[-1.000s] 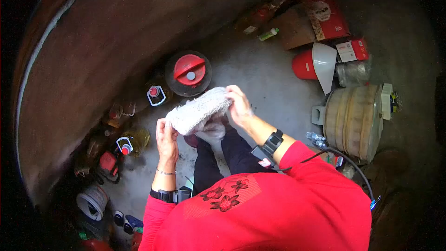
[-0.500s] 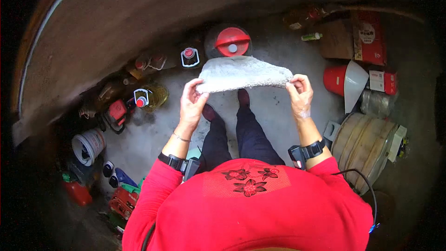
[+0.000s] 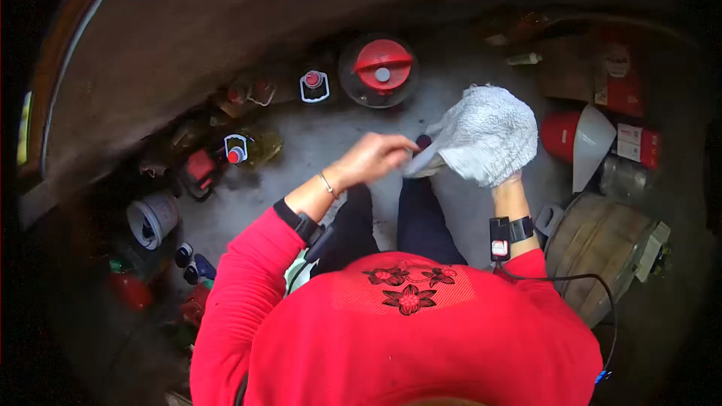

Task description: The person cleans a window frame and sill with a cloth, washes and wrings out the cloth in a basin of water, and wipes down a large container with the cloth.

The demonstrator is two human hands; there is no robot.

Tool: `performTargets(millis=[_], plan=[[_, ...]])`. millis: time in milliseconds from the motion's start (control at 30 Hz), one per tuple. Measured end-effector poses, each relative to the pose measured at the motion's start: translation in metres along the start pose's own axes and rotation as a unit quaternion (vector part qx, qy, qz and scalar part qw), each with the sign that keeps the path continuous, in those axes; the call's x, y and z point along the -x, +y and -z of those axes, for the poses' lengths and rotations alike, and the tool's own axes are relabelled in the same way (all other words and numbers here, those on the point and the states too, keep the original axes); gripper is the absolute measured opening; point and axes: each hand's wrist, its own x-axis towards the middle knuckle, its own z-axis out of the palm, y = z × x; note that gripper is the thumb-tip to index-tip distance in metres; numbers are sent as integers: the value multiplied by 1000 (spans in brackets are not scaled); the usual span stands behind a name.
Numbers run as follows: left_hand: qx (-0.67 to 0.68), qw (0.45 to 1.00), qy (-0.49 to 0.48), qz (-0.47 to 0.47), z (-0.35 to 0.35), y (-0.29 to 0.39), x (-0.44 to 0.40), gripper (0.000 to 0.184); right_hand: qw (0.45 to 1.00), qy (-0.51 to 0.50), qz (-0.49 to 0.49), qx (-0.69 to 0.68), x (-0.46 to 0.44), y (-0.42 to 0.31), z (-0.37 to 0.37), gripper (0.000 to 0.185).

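A white terry towel [image 3: 492,135] hangs bunched in front of me, its folds spread over my right hand [image 3: 513,177]. Only the wrist side of that hand shows below the cloth; its fingers are hidden. My left hand [image 3: 372,158] is at the towel's thin left end, fingers bent and pinched together at the edge, slightly smeared by motion.
A clear jar with a red lid [image 3: 382,64] stands ahead on the floor. Oil bottles [image 3: 252,149] and a white bucket [image 3: 153,219] line the left. On the right are a red bucket [image 3: 558,135], a cardboard box [image 3: 568,68] and a round drum [image 3: 602,240].
The towel was stretched flat between both hands. Now it is bunched over my right hand, further right, and my left hand has moved right and inward to its left end.
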Motion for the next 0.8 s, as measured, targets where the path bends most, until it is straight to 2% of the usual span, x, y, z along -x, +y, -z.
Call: performTargets(millis=[33,100,167,267,500,600,700,733,800], plan=[[-90,992,83,38,10,-22,-9,26,1000,-4,-3,8,-6,4,9,38],[-220,944,247,21,27,-75,-47,25,999,-23,-26,30,-22,27,24,38],[-350,890,291,-42,34,-112,-81,36,997,-31,-41,56,-41,44,37,38],[-394,849,348,52,35,-127,-116,48,992,-43,-47,106,-53,64,56,38],[-443,823,321,152,55,-171,-135,50,974,-106,-60,190,-76,80,96,38],[-399,843,344,109,60,-173,-129,32,965,-125,-63,223,-85,83,103,38],[-249,871,419,60,55,-169,-120,34,954,-148,-61,254,-85,83,94,39],[-232,856,451,97,53,-162,-116,36,951,-154,-57,263,-89,82,95,39],[-205,838,496,98,55,-157,-111,38,944,-165,-48,283,-90,81,89,39]])
